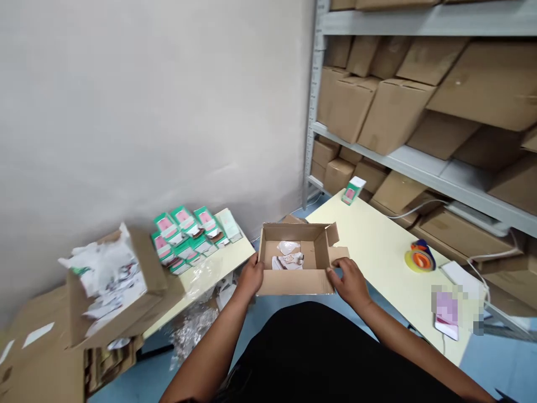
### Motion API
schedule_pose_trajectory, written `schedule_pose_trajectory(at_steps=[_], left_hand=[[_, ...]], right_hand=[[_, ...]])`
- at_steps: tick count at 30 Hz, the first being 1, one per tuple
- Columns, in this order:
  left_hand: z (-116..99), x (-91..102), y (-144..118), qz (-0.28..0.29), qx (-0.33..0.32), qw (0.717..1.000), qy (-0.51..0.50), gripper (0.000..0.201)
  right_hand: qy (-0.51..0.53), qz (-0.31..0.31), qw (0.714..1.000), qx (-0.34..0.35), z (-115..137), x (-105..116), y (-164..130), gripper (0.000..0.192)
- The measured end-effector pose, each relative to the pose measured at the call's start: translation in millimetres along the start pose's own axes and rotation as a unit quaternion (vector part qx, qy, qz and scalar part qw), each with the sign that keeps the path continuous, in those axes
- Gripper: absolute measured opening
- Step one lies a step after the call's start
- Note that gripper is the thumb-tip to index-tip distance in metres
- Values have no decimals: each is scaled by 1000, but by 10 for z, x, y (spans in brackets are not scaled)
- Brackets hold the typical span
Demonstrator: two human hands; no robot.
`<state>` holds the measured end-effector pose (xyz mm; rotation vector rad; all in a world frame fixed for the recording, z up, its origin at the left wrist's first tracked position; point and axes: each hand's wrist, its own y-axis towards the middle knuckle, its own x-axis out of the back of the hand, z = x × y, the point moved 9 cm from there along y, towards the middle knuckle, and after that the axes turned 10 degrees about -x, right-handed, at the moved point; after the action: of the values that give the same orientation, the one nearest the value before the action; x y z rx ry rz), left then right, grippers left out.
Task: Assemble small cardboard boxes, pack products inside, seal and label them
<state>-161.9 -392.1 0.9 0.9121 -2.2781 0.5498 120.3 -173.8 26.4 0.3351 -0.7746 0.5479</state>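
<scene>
Between my two hands I hold an open cardboard box (pixel 296 282) in front of my body, tilted so that its inside faces me. My left hand (pixel 250 275) grips its left side near the front corner. At the right front corner, my right hand (pixel 349 281) has its fingers closed on the box wall beside a folded-out flap. Inside lie a crumpled piece of printed paper (pixel 287 261) and a small white plastic wad (pixel 288 247).
Several green-and-pink cartons (pixel 184 238) stand on the left table, beside a box of crumpled paper (pixel 115 291). On the right table (pixel 356 224) are a single green carton (pixel 353 190), tape rolls (pixel 420 257) and a phone (pixel 447 313). Shelves (pixel 419 162) of cardboard boxes rise behind it.
</scene>
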Motion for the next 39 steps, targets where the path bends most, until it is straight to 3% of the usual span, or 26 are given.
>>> schedule_pose_trajectory(at_steps=[4, 7, 11, 15, 17, 23, 32, 39], left_hand=[[-569, -562, 313, 54, -55, 997, -8, 49], [-937, -973, 480, 81, -79, 994, -2, 50], [-1328, -1453, 659, 123, -95, 988, 0, 47], [-1652, -1792, 883, 158, -132, 979, 2, 45], [-1771, -1924, 1023, 170, -147, 975, -3, 44], [-2061, -2317, 1455, 229, -184, 955, -21, 43], [-2440, -2757, 2079, 337, -250, 907, -37, 43], [-2605, -3050, 2368, 392, -281, 876, -9, 43]], right_hand=[[8, 64, 987, -149, -618, 236, 30, 40], [-31, 89, 970, -224, -998, 462, -7, 45], [-61, 71, 957, -274, -1399, 737, -96, 42], [41, 20, 945, -325, -1733, 822, -160, 30], [101, -11, 929, -355, -1860, 813, -178, 34], [181, -79, 890, -410, -1976, 753, -159, 47], [165, -200, 843, -472, -1895, 723, -24, 46], [157, -272, 805, -503, -1893, 727, 81, 45]])
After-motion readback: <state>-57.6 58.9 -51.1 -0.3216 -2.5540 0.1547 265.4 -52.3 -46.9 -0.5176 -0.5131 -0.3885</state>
